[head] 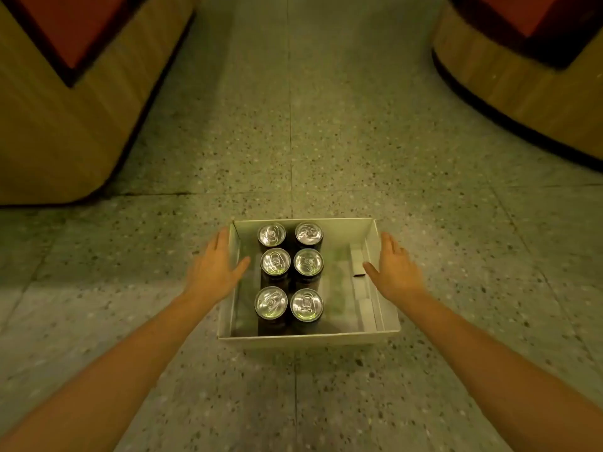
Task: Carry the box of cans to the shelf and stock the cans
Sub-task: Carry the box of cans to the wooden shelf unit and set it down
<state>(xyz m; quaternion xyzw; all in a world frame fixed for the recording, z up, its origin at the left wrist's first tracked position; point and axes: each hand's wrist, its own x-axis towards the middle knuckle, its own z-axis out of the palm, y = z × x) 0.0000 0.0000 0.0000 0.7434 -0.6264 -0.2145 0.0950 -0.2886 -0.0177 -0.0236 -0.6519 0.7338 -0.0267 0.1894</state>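
On the speckled floor (326, 141) sits the open box (306, 340) with six upright cans (289, 276); left hand (215, 269) and right hand (393, 270) flank its sides, fingers spread, seemingly not yet gripping.

No lettering, brand, number or sign can be read anywhere: the silver tops of the six cans (289, 275) in the white box (308, 340) show only pull tabs and embossed marks too blurred to make out
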